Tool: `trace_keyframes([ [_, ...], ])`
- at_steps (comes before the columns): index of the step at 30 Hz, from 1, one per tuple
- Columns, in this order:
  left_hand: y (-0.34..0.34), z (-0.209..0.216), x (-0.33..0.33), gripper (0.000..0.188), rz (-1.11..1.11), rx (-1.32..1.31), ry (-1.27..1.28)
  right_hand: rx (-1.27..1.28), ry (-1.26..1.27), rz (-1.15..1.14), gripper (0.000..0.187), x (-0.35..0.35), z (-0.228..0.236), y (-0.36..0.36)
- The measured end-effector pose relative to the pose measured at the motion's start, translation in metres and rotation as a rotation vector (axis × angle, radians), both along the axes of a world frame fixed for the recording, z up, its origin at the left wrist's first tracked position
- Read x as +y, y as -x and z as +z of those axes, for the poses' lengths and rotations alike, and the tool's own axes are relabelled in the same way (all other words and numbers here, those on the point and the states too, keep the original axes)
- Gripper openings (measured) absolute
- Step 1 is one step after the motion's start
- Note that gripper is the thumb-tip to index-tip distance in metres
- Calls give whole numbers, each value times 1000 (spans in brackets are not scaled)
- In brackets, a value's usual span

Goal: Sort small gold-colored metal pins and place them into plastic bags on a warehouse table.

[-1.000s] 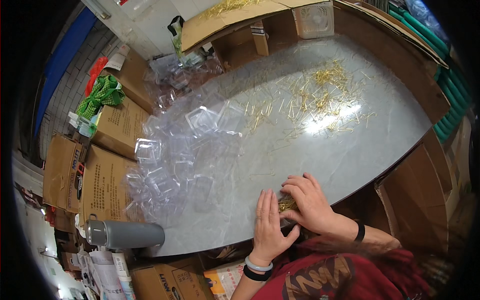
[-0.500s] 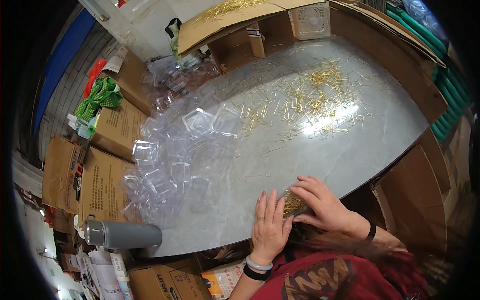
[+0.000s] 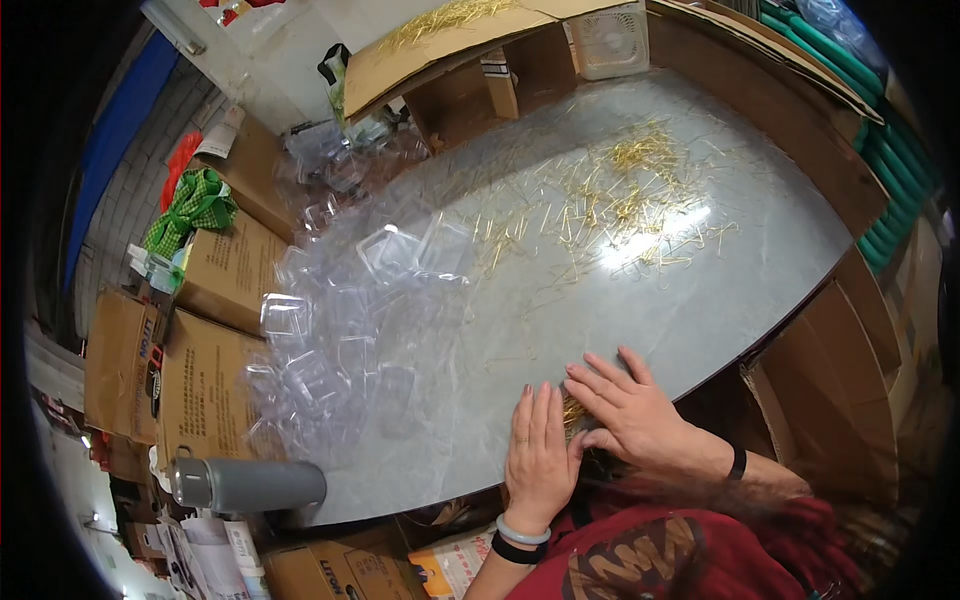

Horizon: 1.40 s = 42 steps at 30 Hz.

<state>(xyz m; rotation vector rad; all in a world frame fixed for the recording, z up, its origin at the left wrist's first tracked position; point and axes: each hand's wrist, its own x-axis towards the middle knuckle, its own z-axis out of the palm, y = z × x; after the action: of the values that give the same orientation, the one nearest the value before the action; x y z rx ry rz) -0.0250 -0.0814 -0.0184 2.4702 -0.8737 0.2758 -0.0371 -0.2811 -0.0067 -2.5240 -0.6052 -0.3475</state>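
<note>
Near the front edge of the grey table (image 3: 440, 440), a small heap of thin gold wire hooks (image 3: 573, 412) lies between my two hands, mostly hidden by them. My left hand (image 3: 537, 462) is on its left side, fingers stretched out and side by side. From the right, my right hand (image 3: 640, 420) leans over the heap, its fingers straight and its thumb reaching toward the left hand. Farther off, a loose pile of the same gold hooks (image 3: 640, 155) is scattered over the table. A few single hooks lie between that pile and my hands.
Clear plastic boxes (image 3: 390, 255) crowd the table's left side. A grey bottle (image 3: 250, 484) lies on its side at the front left. Cardboard boxes (image 3: 215, 385) stand beyond the left edge. At the back are a cardboard shelf (image 3: 450, 100) and a small white fan (image 3: 610, 42).
My right hand has shifted slightly left, its fingers covering more of the heap. The left hand's fingers have drawn closer together. The whole view has tilted a little.
</note>
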Motion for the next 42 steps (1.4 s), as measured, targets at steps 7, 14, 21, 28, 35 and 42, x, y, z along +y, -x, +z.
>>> trace_keyframes([
  [7, 0, 6, 7, 85, -51, 131, 125, -14, -89, 25, 86, -6, 11, -3],
  [14, -5, -5, 26, 104, -204, 380, 574, -3, 39, -102, 77, 23, 12, 4],
  [21, -2, -2, 20, 101, -184, 413, 716, -111, -58, -206, 69, 32, 0, 2],
  [28, 2, 1, 8, 69, -83, 75, 133, -10, 163, -298, 72, 16, 1, 4],
  [35, -2, 19, -7, 70, -17, 26, -160, 148, -241, -108, 85, -1, 1, -2],
  [42, -7, 10, -14, 75, -68, 116, -79, 34, 266, -74, 73, -18, 1, -7],
])
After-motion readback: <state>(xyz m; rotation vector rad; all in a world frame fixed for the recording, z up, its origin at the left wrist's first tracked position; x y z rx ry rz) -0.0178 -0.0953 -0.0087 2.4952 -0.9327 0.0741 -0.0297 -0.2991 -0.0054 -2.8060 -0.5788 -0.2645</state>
